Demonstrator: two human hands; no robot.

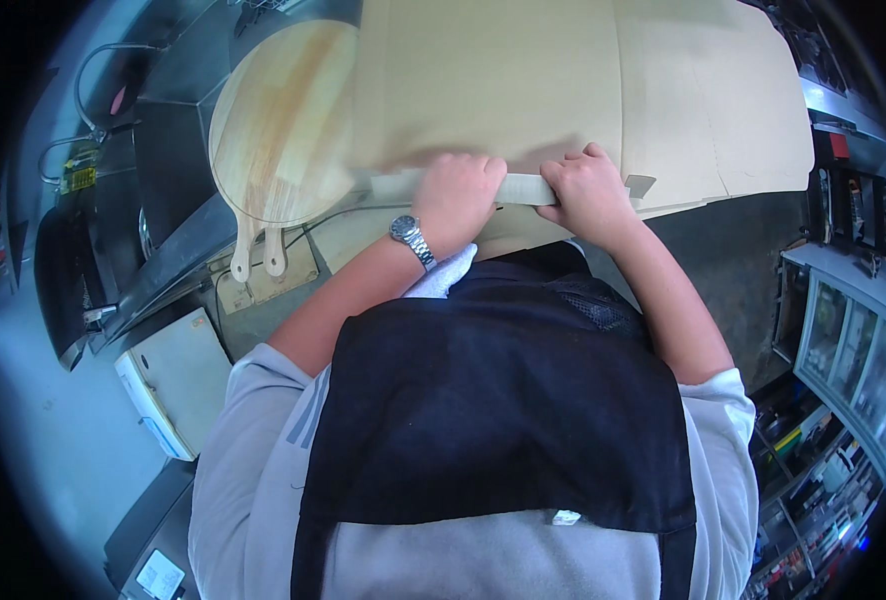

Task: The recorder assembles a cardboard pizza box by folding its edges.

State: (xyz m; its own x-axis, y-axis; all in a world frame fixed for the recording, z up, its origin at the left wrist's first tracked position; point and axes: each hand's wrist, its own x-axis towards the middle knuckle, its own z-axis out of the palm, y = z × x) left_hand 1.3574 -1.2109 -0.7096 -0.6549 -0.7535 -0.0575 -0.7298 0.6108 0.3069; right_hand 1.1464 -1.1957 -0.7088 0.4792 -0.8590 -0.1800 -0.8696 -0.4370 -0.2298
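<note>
A large brown cardboard sheet (503, 80) lies flat ahead of me, creased toward its right side. Along its near edge runs a long, narrow, pale strip (529, 189); whether it is a folded edge of the sheet or a separate piece, I cannot tell. My left hand (460, 198), with a metal watch (404, 230) on the wrist, is closed over the strip's left part. Closed around its right part is my right hand (590, 194), knuckles up. The fingertips of both hands are hidden.
Left of the cardboard lie round wooden boards (281, 125), their handles pointing toward me. Farther left are a metal sink (173, 150) and faucet (81, 95). A white box-like unit (178, 375) stands low at left. A glass-fronted cabinet (848, 335) is at right.
</note>
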